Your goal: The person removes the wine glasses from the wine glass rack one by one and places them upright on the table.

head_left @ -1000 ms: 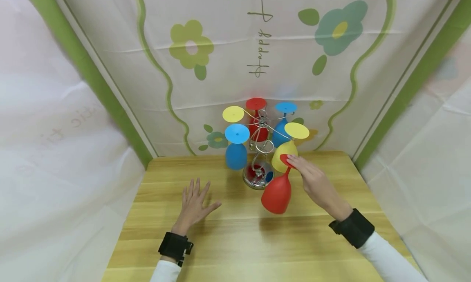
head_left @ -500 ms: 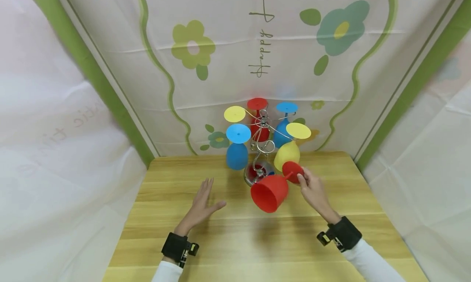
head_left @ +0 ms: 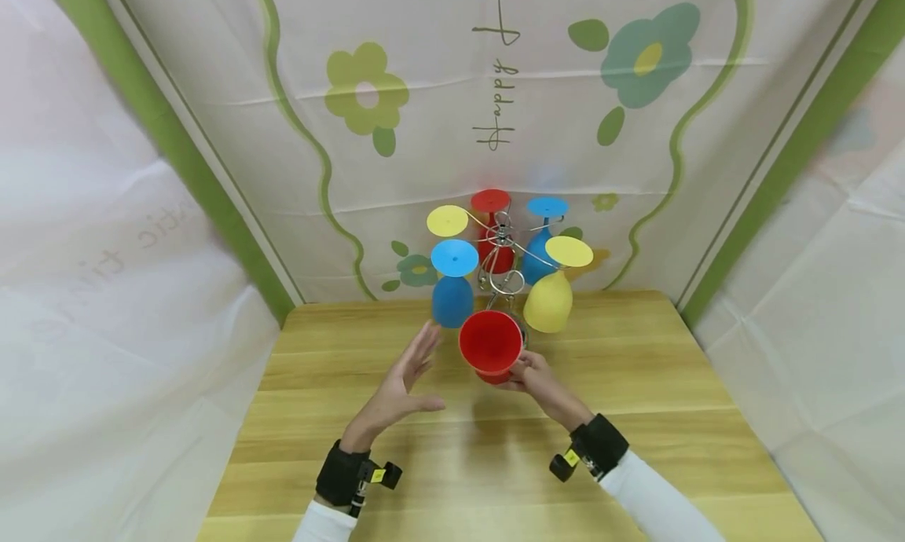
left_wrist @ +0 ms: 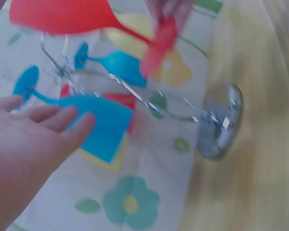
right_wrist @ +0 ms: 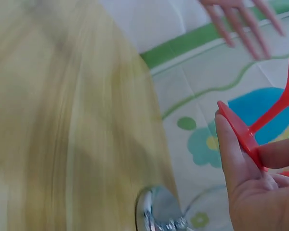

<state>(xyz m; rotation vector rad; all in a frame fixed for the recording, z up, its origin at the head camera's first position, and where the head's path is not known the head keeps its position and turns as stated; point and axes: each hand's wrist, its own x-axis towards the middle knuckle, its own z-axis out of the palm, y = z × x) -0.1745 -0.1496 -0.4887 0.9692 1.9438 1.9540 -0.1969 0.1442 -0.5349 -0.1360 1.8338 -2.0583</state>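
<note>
A red goblet (head_left: 490, 342) is held upright above the table by my right hand (head_left: 540, 381), its bowl mouth facing up. In the right wrist view, the thumb and fingers pinch the goblet's round foot (right_wrist: 241, 132). My left hand (head_left: 396, 389) is beside the goblet on the left, fingers extended and thumb apart, touching nothing. Behind the goblet stands a chrome wire rack (left_wrist: 149, 103) with goblets hanging upside down by their feet. Nearest the left hand hangs a blue goblet (head_left: 453, 300); a yellow goblet (head_left: 549, 302) hangs at the right front.
Another red goblet (head_left: 491, 202), a blue goblet (head_left: 547, 207) and a yellow goblet (head_left: 447, 221) hang at the rack's back and left. The wooden table (head_left: 339, 330) ends against a flower-printed cloth wall (head_left: 424, 165). The rack's round base (left_wrist: 221, 122) sits near the table's back edge.
My right hand has turned the red goblet from mouth-down to mouth-up and brought it left, in front of the rack. My left hand has lifted and moved right, nearer the goblet.
</note>
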